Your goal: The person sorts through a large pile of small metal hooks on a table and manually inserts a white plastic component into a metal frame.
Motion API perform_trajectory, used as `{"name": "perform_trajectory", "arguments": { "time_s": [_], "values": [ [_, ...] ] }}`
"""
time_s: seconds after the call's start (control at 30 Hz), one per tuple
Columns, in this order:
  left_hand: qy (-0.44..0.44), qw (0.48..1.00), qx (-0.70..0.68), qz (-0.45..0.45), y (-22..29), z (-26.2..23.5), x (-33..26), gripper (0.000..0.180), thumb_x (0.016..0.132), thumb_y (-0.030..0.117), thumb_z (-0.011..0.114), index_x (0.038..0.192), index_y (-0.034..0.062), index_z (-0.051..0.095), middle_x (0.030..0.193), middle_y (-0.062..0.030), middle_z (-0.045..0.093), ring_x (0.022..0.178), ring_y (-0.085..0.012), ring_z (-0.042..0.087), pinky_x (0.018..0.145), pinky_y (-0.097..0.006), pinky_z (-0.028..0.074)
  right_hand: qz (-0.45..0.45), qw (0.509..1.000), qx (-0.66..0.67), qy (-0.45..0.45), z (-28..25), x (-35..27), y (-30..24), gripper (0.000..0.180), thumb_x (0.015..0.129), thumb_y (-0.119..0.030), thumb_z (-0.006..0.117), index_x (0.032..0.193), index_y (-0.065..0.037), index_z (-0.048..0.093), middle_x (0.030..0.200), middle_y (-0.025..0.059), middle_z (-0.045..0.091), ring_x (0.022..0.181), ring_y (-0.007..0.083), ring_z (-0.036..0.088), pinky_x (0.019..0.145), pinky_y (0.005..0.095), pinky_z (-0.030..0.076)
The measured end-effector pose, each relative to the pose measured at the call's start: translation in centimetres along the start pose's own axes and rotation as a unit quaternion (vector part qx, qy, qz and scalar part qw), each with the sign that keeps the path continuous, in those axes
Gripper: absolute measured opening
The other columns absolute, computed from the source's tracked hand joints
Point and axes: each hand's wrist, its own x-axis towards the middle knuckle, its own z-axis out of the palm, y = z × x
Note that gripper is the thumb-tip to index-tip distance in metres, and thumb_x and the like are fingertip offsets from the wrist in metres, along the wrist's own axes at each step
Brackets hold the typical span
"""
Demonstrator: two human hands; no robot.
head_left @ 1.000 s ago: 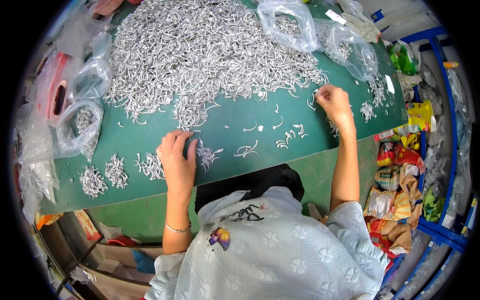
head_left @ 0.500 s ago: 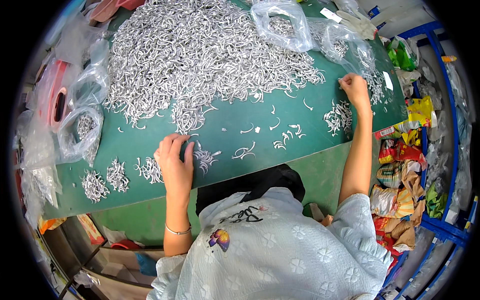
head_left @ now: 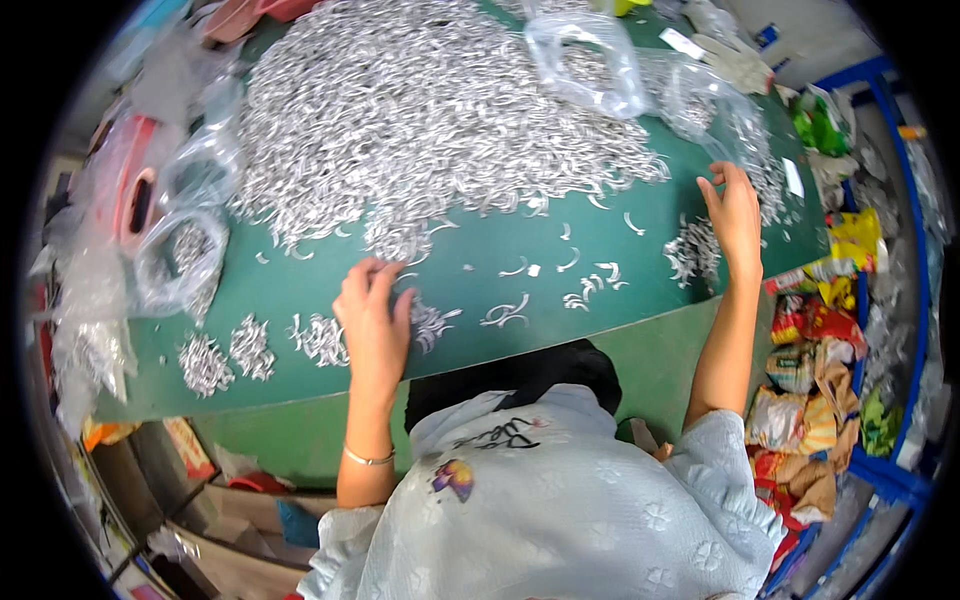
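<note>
Small curved silvery metal pieces [head_left: 390, 110] lie in a large heap across the far half of the green table [head_left: 620, 240]. My left hand [head_left: 374, 318] is open between two small groups near the front edge, thumb and forefinger apart. Just past its fingertips is the near tip of the heap. To its left lie a small cluster [head_left: 319, 340] and two more little piles [head_left: 205, 364]; to its right is another group [head_left: 432, 322]. At the right, my open right hand [head_left: 736, 215] hovers beside a small pile [head_left: 692, 250], thumb and fingers apart.
Clear plastic bags [head_left: 585, 65] of pieces stand at the back right and another bag [head_left: 180, 260] at the left, by a pink basket [head_left: 135, 180]. Loose pieces [head_left: 506, 311] lie scattered mid-table. Blue shelving [head_left: 890, 470] with colourful packages flanks the right side.
My right hand's thumb and fingers have parted from a pinch. My left hand stays over the same spot, and the whole view has shifted slightly.
</note>
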Motion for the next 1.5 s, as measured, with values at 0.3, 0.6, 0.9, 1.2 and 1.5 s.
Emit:
{"name": "perform_trajectory", "arguments": {
  "time_s": [0.3, 0.6, 0.9, 1.2, 1.5],
  "values": [
    [0.016, 0.998, -0.054, 0.016, -1.1, 1.2, 2.5, 0.024, 0.077, -0.006, 0.069, 0.099, 0.0002, 0.062, 0.096, -0.0128, 0.056, 0.081, -0.0289, 0.058, 0.073, -0.037, 0.048, -0.383, 0.906, 0.143, -0.11, 7.7, -3.4, -16.4, 0.059, 0.075, -0.021, 0.078, 0.129, -0.014, 0.055, 0.134, 0.0179, 0.046, 0.124, 0.0378, 0.042, 0.102, 0.0478, 0.037],
    [0.084, 0.991, -0.1, 0.018, -1.4, 2.4, 6.3, 0.032, 0.08, -0.012, 0.063, 0.109, 0.0007, 0.06, 0.096, -0.0141, 0.058, 0.083, -0.028, 0.061, 0.071, -0.035, 0.05, -0.538, 0.84, 0.069, -0.004, 12.3, -0.9, -19.3, 0.038, 0.077, -0.021, 0.073, 0.112, -0.016, 0.061, 0.122, 0.0033, 0.055, 0.122, 0.0269, 0.048, 0.1, 0.0464, 0.036],
    [-0.015, 0.994, -0.104, -0.008, -0.5, -2.8, 1.0, 0.029, 0.08, -0.01, 0.062, 0.107, 0.0003, 0.062, 0.101, -0.0142, 0.061, 0.09, -0.0328, 0.06, 0.08, -0.037, 0.048, -0.405, 0.898, 0.13, -0.115, 6.7, -3.9, -19.7, 0.034, 0.074, -0.008, 0.074, 0.106, -0.005, 0.06, 0.113, 0.011, 0.054, 0.111, 0.0309, 0.05, 0.094, 0.0426, 0.039],
    [-0.059, 0.99, -0.122, -0.031, 1.0, -3.0, -3.5, 0.037, 0.079, -0.008, 0.065, 0.114, 0.0024, 0.062, 0.115, -0.0139, 0.055, 0.101, -0.0309, 0.055, 0.087, -0.038, 0.046, -0.36, 0.858, 0.165, -0.328, 3.7, -10.7, -14.8, 0.04, 0.074, -0.013, 0.075, 0.108, -0.005, 0.056, 0.108, 0.011, 0.053, 0.097, 0.0357, 0.057, 0.08, 0.043, 0.047],
    [-0.296, 0.853, -0.417, -0.102, 3.1, -2.5, -7.6, 0.02, 0.086, 0.002, 0.067, 0.105, 0.0014, 0.067, 0.09, -0.008, 0.065, 0.079, -0.0187, 0.061, 0.069, -0.029, 0.05, -0.431, 0.853, 0.088, -0.281, 4.8, -12.3, -15.3, 0.018, 0.085, -0.011, 0.063, 0.088, -0.001, 0.049, 0.086, 0.0137, 0.05, 0.081, 0.0314, 0.06, 0.067, 0.0414, 0.05]
  ]
}}
